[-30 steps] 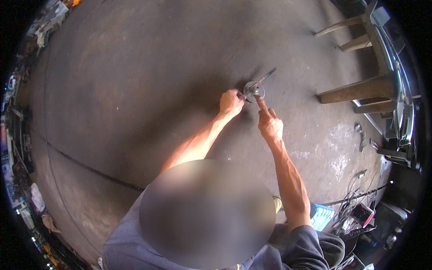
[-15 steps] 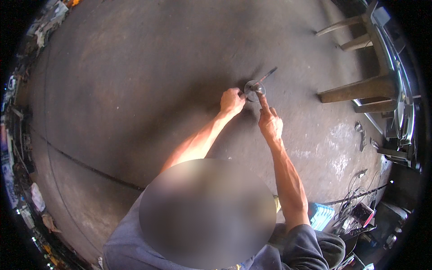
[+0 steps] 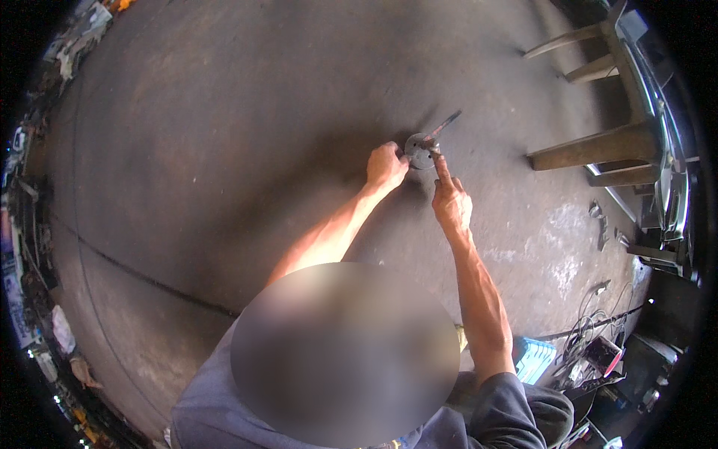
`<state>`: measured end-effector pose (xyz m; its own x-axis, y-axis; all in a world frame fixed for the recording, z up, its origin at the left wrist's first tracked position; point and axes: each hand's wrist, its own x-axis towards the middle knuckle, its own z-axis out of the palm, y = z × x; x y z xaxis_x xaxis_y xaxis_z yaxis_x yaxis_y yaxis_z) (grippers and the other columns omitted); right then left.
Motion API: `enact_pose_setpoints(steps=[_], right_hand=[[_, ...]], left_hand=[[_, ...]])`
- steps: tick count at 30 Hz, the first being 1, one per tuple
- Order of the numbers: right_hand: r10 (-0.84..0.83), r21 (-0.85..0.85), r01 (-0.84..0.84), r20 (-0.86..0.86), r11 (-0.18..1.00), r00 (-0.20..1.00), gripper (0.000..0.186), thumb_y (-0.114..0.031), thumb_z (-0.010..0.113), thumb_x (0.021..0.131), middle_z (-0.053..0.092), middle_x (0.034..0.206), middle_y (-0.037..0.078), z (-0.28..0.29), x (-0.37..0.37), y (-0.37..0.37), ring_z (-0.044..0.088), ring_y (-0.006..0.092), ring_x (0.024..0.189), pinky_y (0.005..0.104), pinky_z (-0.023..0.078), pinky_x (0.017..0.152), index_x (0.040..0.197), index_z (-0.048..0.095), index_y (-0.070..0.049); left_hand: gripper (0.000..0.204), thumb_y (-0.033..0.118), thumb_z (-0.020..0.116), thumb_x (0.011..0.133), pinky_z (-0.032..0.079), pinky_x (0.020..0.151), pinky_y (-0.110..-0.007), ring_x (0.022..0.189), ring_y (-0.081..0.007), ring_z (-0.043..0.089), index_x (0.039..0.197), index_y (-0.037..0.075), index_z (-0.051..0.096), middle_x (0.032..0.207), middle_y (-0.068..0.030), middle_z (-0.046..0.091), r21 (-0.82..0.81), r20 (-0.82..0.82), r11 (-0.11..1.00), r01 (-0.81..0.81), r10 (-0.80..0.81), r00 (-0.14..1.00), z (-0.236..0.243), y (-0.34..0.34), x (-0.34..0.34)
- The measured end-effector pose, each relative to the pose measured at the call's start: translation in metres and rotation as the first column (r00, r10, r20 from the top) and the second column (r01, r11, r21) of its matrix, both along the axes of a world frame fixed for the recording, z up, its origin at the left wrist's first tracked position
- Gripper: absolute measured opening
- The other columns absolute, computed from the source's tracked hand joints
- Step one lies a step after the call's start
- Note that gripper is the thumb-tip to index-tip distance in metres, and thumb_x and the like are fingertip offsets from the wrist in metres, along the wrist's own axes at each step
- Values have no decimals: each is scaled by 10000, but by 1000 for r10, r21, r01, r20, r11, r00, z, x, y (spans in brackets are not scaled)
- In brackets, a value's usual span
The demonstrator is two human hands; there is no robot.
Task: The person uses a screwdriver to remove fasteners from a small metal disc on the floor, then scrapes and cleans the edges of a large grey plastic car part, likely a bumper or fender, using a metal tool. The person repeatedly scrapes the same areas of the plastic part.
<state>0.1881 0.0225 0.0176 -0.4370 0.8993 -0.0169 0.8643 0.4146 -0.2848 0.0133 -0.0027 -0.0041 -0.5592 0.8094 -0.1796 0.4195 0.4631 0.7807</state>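
A round grey metal disc (image 3: 420,159) with small dark holes sits low at the centre, close to the floor. My left hand (image 3: 387,166) is closed at its left edge, fingers curled and pinching the rim. My right hand (image 3: 452,202) comes in from the lower right, its index finger stretched toward the disc and the other fingers curled. It grips a slim metal tool whose end lies over the disc; the exact kind is unclear. A thin rod (image 3: 447,125), brownish with a dark tip, slants up and right from the disc. Its join with the tool cannot be made out.
Brown chair legs (image 3: 591,149) stand at the right. Coiled cables (image 3: 580,348) and a light-blue plastic object (image 3: 534,359) lie at the lower right. A dark cable (image 3: 149,278) crosses the concrete floor (image 3: 224,112) at left, where clutter lines the edge.
The tool end over the disc has shifted slightly, and the disc's holes show more clearly. My right hand has moved a little to the right; my left hand stays nearly in place.
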Motion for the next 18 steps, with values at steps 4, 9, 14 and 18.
enact_pose_setpoints(steps=[4, 9, 14, 18], right_hand=[[-14, 33, 17, -97, 999, 995, 611, -143, 578, 927, 646, 865, 141, 1, 2, -2, 668, 290, 698, 425, 568, 601, 1470, 362, -322], [18, 25, -15, -112, 1000, 994, 613, -150, 590, 921, 642, 860, 134, 2, 2, -4, 663, 283, 681, 414, 563, 597, 1467, 370, -323], [46, -18, -46, -3, 999, 999, 615, -156, 594, 920, 635, 849, 125, 2, 1, -3, 658, 283, 674, 416, 561, 594, 1464, 371, -338], [44, 26, -41, -96, 999, 994, 622, -153, 596, 917, 630, 834, 121, -1, 3, -5, 654, 281, 665, 422, 559, 593, 1464, 371, -342]], left_hand=[[240, 216, 714, 792, 520, 760, -466, 848, -390, 672, 879, -4, 678, 851, -225, 688, -45, 83, 999, 14, -11, 997, 3, 3, -1], [285, 250, 727, 799, 511, 770, -443, 862, -366, 679, 901, -12, 680, 875, -223, 691, -57, 67, 997, 50, -47, 997, -4, 4, -4], [271, 249, 740, 778, 519, 768, -455, 855, -376, 677, 853, -4, 680, 849, -225, 687, -74, 83, 996, 40, -34, 996, -5, 11, -6], [299, 271, 747, 775, 521, 769, -453, 857, -370, 679, 861, -8, 683, 850, -223, 689, -77, 55, 997, 31, -27, 998, -7, 12, -4]])
